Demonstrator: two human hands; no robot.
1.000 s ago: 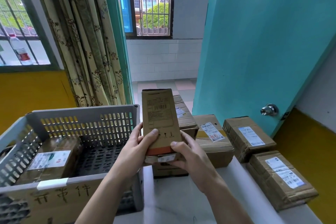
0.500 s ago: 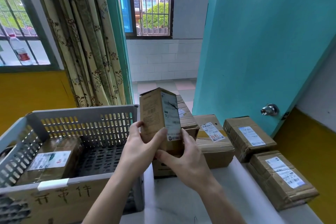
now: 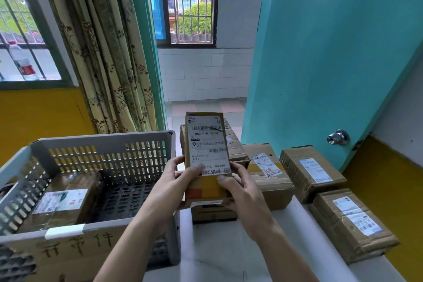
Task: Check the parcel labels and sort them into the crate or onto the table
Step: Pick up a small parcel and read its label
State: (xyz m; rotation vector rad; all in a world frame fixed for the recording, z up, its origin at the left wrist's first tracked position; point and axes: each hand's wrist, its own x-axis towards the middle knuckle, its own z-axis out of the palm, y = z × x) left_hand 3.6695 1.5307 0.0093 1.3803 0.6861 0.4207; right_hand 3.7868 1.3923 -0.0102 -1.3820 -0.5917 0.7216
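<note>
White table [image 3: 219,256]: four taped parcels along its right side. Grey crate [image 3: 107,144] at my left: one labelled parcel [image 3: 61,204] inside. Small brown box [image 3: 207,155]: upright between crate and table stack, gripped at its lower end by my left hand [image 3: 174,181] and right hand [image 3: 240,188], thumbs on the front. Change: I have turned it from its printed side; the shipping label [image 3: 207,144] now faces me, readable. Sorting decision can follow.

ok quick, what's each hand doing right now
Left hand: holding the labelled parcel, upright.
Right hand: holding the same parcel.
</note>
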